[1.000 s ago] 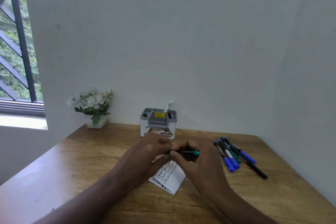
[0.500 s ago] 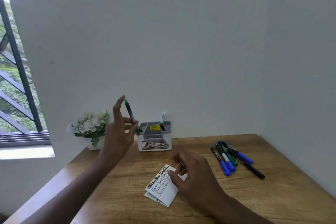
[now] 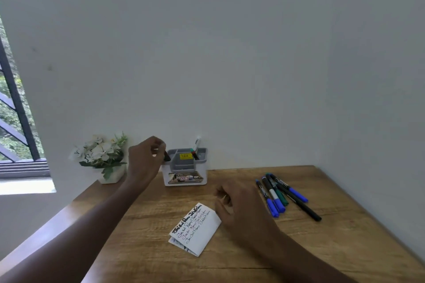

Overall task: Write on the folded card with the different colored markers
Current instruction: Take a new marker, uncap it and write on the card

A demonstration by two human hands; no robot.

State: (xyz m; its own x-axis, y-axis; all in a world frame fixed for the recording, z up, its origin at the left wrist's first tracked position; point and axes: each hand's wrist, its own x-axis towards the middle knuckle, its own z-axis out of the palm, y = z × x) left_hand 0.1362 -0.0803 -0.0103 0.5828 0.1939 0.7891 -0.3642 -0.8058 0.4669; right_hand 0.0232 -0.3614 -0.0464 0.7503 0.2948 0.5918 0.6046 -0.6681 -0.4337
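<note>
While my left hand (image 3: 145, 161) pinches a dark marker (image 3: 167, 157) at the organizer (image 3: 185, 169) by the desk's (image 3: 333, 243) back edge, I see my right hand (image 3: 241, 208) loosely curled, empty, beside the mid-desk folded card (image 3: 195, 228).

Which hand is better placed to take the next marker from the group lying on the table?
The right hand. It hovers empty just right of the card, close to the loose markers. The left hand is farther away at the organizer, busy with a marker.
</note>
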